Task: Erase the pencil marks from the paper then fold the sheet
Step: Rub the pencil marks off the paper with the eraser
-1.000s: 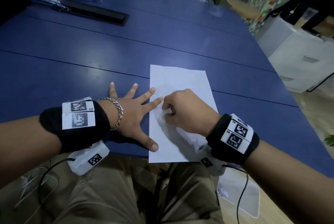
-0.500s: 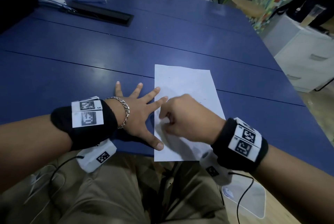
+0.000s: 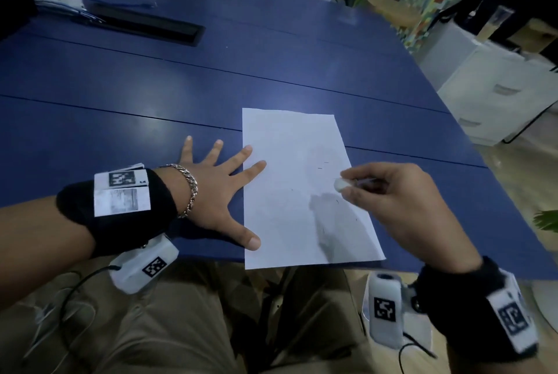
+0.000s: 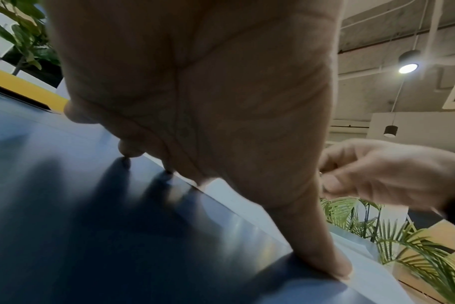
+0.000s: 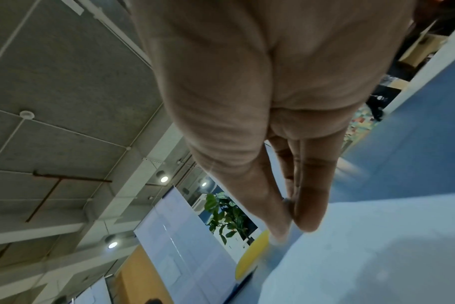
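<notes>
A white sheet of paper [image 3: 290, 186] lies flat on the blue table [image 3: 151, 96], its near edge at the table's front edge. A few faint pencil strokes and dark crumbs show on its right half. My left hand [image 3: 223, 192] lies spread flat, with index fingertip and thumb tip pressing the sheet's left edge; the thumb [image 4: 322, 257] shows on the paper [image 4: 377, 273] in the left wrist view. My right hand [image 3: 401, 207] hovers at the sheet's right edge, its thumb and fingers pinching a small white eraser [image 3: 342, 184]. In the right wrist view the fingertips [image 5: 309, 218] meet above the paper [image 5: 377, 257].
A black cable tray [image 3: 145, 26] and a dark object with cables sit at the far left of the table. White drawer cabinets [image 3: 495, 92] stand to the right beyond the table edge. My lap lies just below the front edge.
My right hand has lifted off the middle of the sheet and moved right to its right edge, so the eraser now shows. The left hand stays pressed on the left edge.
</notes>
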A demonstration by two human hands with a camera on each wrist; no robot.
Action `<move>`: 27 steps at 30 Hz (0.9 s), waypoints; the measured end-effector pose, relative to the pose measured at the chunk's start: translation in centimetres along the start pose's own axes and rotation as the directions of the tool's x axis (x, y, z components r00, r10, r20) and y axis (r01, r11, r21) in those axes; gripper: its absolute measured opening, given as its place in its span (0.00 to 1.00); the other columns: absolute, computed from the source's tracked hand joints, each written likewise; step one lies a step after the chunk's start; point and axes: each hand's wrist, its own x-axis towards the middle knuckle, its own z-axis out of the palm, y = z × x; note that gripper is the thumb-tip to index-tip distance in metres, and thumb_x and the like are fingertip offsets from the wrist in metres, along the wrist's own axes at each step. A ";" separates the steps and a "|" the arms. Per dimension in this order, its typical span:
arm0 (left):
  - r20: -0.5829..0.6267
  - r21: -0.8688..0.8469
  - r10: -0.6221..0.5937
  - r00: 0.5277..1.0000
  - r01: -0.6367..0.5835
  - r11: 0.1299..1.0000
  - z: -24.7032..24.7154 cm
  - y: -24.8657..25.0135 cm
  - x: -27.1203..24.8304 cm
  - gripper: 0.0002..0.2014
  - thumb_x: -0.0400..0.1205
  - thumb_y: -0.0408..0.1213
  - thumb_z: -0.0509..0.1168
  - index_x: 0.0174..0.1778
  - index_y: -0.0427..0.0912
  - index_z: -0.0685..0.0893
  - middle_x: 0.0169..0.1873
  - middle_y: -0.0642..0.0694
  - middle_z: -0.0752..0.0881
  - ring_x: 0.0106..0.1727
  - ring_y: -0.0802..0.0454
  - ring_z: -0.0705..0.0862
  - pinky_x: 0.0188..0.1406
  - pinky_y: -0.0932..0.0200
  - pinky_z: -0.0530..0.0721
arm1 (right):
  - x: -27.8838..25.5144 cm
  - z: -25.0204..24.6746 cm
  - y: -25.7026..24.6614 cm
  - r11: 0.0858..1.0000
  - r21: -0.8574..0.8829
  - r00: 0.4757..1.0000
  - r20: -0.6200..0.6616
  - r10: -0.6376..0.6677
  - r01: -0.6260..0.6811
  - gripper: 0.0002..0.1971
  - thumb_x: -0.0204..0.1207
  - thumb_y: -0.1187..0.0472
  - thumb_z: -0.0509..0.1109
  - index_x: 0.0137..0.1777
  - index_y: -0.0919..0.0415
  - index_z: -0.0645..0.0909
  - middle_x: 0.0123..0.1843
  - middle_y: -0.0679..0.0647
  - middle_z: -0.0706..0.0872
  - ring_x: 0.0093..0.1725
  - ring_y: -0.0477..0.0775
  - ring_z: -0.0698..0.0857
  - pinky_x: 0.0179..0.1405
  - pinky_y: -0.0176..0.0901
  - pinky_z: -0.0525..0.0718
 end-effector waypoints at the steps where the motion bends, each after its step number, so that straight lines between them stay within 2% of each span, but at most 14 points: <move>1: -0.011 0.002 0.007 1.000 -0.007 1.000 0.1 0.0 0.0 0.70 0.50 0.96 0.50 0.79 0.74 0.19 0.83 0.60 0.19 0.88 0.32 0.25 0.75 0.12 0.30 | -0.9 0.5 0.4 1.000 0.000 1.000 -0.002 0.015 -0.015 0.07 0.75 0.50 0.82 0.52 0.43 0.92 0.40 0.43 0.94 0.41 0.47 0.92 0.42 0.50 0.90; 3: -0.031 -0.004 0.020 0.999 -0.021 1.000 0.1 0.0 -0.1 0.68 0.52 0.96 0.51 0.79 0.76 0.19 0.85 0.57 0.21 0.87 0.34 0.24 0.76 0.13 0.29 | -2.7 1.9 1.1 0.999 -0.019 0.999 0.025 0.027 -0.027 0.07 0.75 0.54 0.82 0.51 0.43 0.92 0.42 0.39 0.93 0.41 0.37 0.91 0.43 0.39 0.87; 5: -0.036 -0.020 0.030 0.999 -0.031 0.999 0.2 0.1 -0.2 0.65 0.55 0.95 0.52 0.79 0.77 0.21 0.87 0.53 0.23 0.87 0.37 0.23 0.77 0.15 0.28 | -4.0 3.5 1.2 0.999 -0.051 0.997 0.072 0.017 -0.013 0.09 0.74 0.56 0.81 0.52 0.43 0.92 0.42 0.36 0.92 0.43 0.33 0.90 0.46 0.33 0.87; 8: -0.023 -0.050 0.050 0.998 -0.051 0.997 0.0 0.2 -0.2 0.66 0.58 0.93 0.55 0.82 0.75 0.23 0.88 0.51 0.24 0.88 0.37 0.24 0.80 0.17 0.30 | -4.6 5.2 0.8 0.992 -0.115 0.991 0.125 -0.045 0.060 0.13 0.74 0.54 0.79 0.58 0.43 0.91 0.45 0.36 0.91 0.47 0.34 0.88 0.49 0.28 0.84; 11: 0.006 -0.079 0.066 0.998 -0.065 0.995 -0.4 0.2 -0.2 0.68 0.58 0.90 0.62 0.84 0.72 0.27 0.87 0.54 0.24 0.88 0.36 0.25 0.79 0.15 0.32 | -3.2 5.7 -0.7 0.965 -0.182 0.967 0.204 -0.151 0.189 0.12 0.76 0.52 0.79 0.59 0.45 0.91 0.49 0.40 0.91 0.49 0.37 0.88 0.52 0.30 0.84; 13: 0.029 -0.092 0.059 0.998 -0.056 0.994 -0.6 0.2 -0.2 0.70 0.54 0.90 0.65 0.83 0.76 0.27 0.86 0.60 0.22 0.88 0.36 0.24 0.76 0.11 0.31 | -1.5 5.7 -2.1 0.940 -0.195 0.932 0.290 -0.217 0.279 0.13 0.76 0.52 0.80 0.60 0.46 0.91 0.50 0.43 0.92 0.48 0.39 0.88 0.52 0.31 0.84; 17: 0.045 -0.061 0.033 0.998 -0.030 0.998 -0.5 0.1 -0.2 0.75 0.45 0.93 0.61 0.80 0.77 0.22 0.82 0.68 0.19 0.88 0.36 0.24 0.70 0.04 0.34 | 2.6 6.4 -4.3 0.869 -0.248 0.848 0.442 -0.292 0.428 0.14 0.75 0.52 0.81 0.61 0.49 0.91 0.51 0.45 0.93 0.49 0.43 0.89 0.55 0.38 0.84; 20: 0.039 -0.043 0.020 0.999 -0.018 0.999 -0.5 0.2 -0.2 0.75 0.45 0.93 0.61 0.81 0.76 0.24 0.82 0.68 0.19 0.88 0.37 0.24 0.69 0.03 0.35 | 4.9 7.8 -5.0 0.829 -0.272 0.816 0.480 -0.323 0.488 0.13 0.73 0.56 0.80 0.58 0.50 0.92 0.49 0.44 0.93 0.47 0.44 0.90 0.50 0.37 0.85; 23: 0.050 -0.053 0.010 0.999 -0.007 0.999 -0.6 0.3 -0.3 0.74 0.47 0.92 0.63 0.81 0.77 0.24 0.82 0.68 0.18 0.87 0.37 0.23 0.68 0.04 0.32 | 5.3 8.1 -5.1 0.795 -0.276 0.785 0.507 -0.356 0.540 0.11 0.70 0.59 0.78 0.53 0.51 0.92 0.40 0.42 0.90 0.41 0.42 0.88 0.42 0.33 0.84; 24: 0.051 -0.053 0.012 0.999 -0.009 0.999 -0.6 0.3 -0.4 0.74 0.47 0.92 0.62 0.81 0.76 0.23 0.81 0.68 0.18 0.87 0.37 0.23 0.68 0.04 0.31 | 5.1 7.9 -5.1 0.791 -0.253 0.751 0.561 -0.350 0.557 0.11 0.69 0.58 0.79 0.52 0.50 0.92 0.37 0.39 0.88 0.39 0.40 0.88 0.40 0.28 0.82; 26: 0.050 -0.053 0.016 0.999 -0.013 0.999 -0.6 0.3 -0.3 0.75 0.46 0.92 0.62 0.80 0.75 0.21 0.81 0.67 0.18 0.87 0.37 0.23 0.68 0.04 0.29 | 4.8 7.2 -5.3 0.785 -0.211 0.666 0.678 -0.312 0.582 0.11 0.68 0.57 0.81 0.51 0.49 0.92 0.33 0.36 0.87 0.38 0.35 0.86 0.39 0.26 0.80; 27: 0.049 -0.053 0.015 0.999 -0.013 0.999 -0.6 0.3 -0.3 0.75 0.47 0.92 0.61 0.80 0.75 0.21 0.81 0.67 0.17 0.87 0.36 0.22 0.68 0.04 0.30 | 4.9 7.1 -5.3 0.775 -0.214 0.651 0.694 -0.308 0.595 0.11 0.68 0.57 0.82 0.51 0.49 0.92 0.33 0.36 0.87 0.37 0.34 0.86 0.39 0.25 0.80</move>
